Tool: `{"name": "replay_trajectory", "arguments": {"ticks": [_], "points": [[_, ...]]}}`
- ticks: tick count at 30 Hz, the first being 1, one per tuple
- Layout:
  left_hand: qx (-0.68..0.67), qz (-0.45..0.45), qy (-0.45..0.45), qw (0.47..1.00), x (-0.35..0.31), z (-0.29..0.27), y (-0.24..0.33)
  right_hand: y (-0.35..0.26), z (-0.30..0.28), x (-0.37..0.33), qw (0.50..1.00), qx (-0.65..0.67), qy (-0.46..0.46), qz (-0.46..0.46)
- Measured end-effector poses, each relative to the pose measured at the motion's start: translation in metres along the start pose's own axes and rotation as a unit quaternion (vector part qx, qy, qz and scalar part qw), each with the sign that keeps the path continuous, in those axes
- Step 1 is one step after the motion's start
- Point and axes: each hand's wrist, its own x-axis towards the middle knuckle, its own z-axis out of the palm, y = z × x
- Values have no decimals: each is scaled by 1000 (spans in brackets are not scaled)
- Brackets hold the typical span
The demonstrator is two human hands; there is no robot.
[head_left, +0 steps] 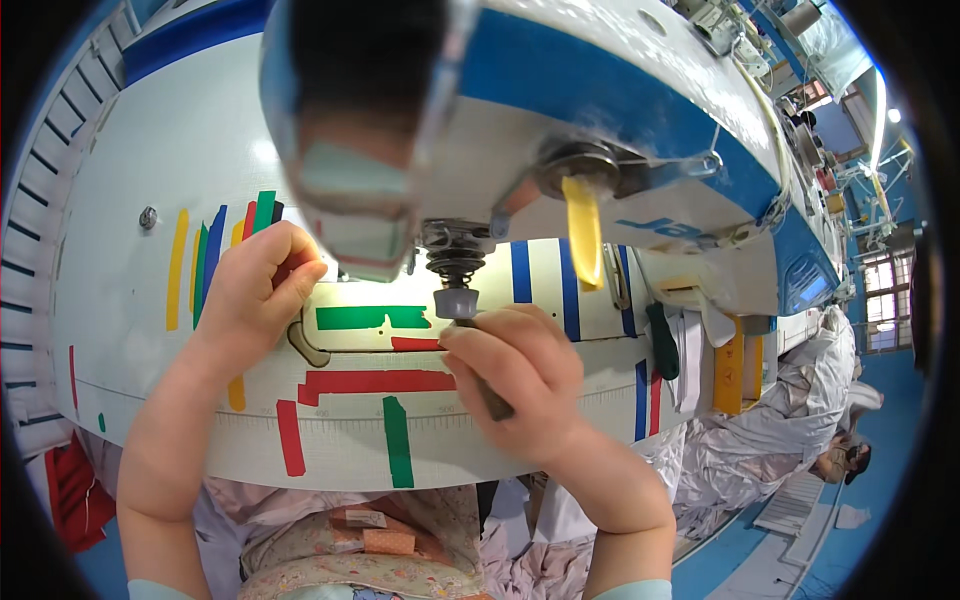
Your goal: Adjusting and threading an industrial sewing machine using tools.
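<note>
Blue walls and floor framed the workroom, where rumpled white fabric lay heaped right of the table. Strips of red, green, yellow and blue tape marked the tabletop, and a measuring scale ran along its front edge. Over it stood a white-and-blue sewing machine, with a yellow lever-like piece hanging from its underside. Below the arm, near the middle, sat a dark coil spring with a grey knob just beneath it.

Right hand fingers were clamped around a slim dark tool, whose lower end slanted out under the palm; the fingertips were close to the grey knob, and they hid the tool's other end, so contact could not be told. Left hand thumb and fingers were drawn together beside the machine head, above the upright tape strips; whether they pinched anything small could not be made out. Just below those fingers lay a curved brown lever.

At the table's right side, a yellow box-like holder stood upright, its contents too unclear to name. Next to it were white sheets and a dark green handle.
</note>
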Motion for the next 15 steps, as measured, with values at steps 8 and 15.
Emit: {"name": "replay_trajectory", "arguments": {"ticks": [8,15], "points": [[0,12,2,1000,0,0,-5,3,-2,5,985,116,51,117],[8,8,-12,1000,0,-1,-3,7,6,6,991,65,47,109]]}}
